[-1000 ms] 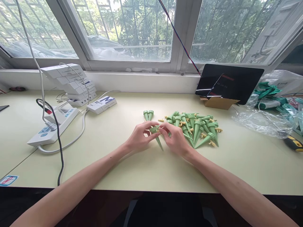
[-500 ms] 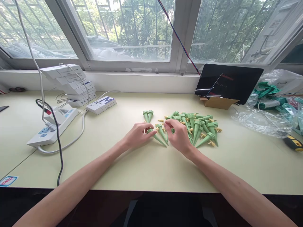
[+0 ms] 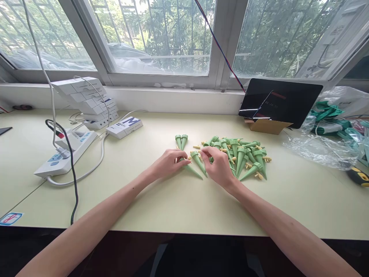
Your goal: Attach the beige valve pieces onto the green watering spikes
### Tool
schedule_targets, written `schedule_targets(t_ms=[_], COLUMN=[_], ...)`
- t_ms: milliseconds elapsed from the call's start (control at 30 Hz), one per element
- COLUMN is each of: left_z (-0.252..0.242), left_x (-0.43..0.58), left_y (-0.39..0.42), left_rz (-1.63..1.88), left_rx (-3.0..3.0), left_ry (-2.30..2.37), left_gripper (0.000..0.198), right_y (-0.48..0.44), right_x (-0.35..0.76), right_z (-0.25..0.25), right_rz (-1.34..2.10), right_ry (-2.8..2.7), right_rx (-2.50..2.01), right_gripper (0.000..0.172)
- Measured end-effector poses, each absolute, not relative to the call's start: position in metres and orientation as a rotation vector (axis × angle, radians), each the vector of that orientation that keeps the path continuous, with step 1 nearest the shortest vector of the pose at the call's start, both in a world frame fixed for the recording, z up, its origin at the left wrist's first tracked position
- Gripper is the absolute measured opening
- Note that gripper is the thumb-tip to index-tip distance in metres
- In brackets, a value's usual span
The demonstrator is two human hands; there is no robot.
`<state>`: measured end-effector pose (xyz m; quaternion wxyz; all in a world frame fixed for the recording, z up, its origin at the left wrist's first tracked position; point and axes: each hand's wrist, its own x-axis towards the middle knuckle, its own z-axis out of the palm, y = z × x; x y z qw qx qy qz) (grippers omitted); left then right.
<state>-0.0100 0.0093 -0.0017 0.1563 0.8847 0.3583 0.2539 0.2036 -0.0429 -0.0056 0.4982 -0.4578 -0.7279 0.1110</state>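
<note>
Cones in green make up the work, and most of them lie in a heap (image 3: 240, 156) right of centre on the table (image 3: 161, 207), tumbled over one another with small yellow pegs among them. By that spread, the handling looks to be at an early point: only a few lie apart from the heap, and the bulk remains in it.

Of those set apart, a pair of cones (image 3: 184, 137) rests side by side on the far side of the left hand (image 3: 167, 163), caps at the far end and tips toward the near edge. The left hand has its thumb and fingers closed about the wide end of another cone (image 3: 194, 172), whose tip points near and right. One more loose cone (image 3: 198, 163) lies between the hands, slanting the same way.

The right hand (image 3: 217, 167) is half curled just left of the heap, thumb and forefinger bent close together near a yellow peg; whether they grip anything I cannot tell. A separate peg (image 3: 196, 147) lies just beyond, on the far side.
</note>
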Motion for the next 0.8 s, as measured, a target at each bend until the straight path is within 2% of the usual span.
schedule_targets(t_ms=[400, 600, 800], left_z=[0.0, 0.006, -0.001], left_x=[-0.011, -0.023, -0.036], left_y=[0.01, 0.027, 0.041], left_rz=[0.77, 1.029, 0.937], left_rx=[2.534, 2.424, 2.317], left_ry=[1.046, 1.327, 1.575], left_gripper=[0.034, 0.034, 0.032], right_y=[-0.043, -0.043, -0.042], right_x=[0.204, 0.204, 0.204], right_z=[-0.006, -0.006, -0.007], right_rz=[0.254, 0.252, 0.247], right_ry=[-1.756, -1.739, -1.732], right_rx=[-1.101, -1.08, -1.069], right_gripper=[0.016, 0.015, 0.014])
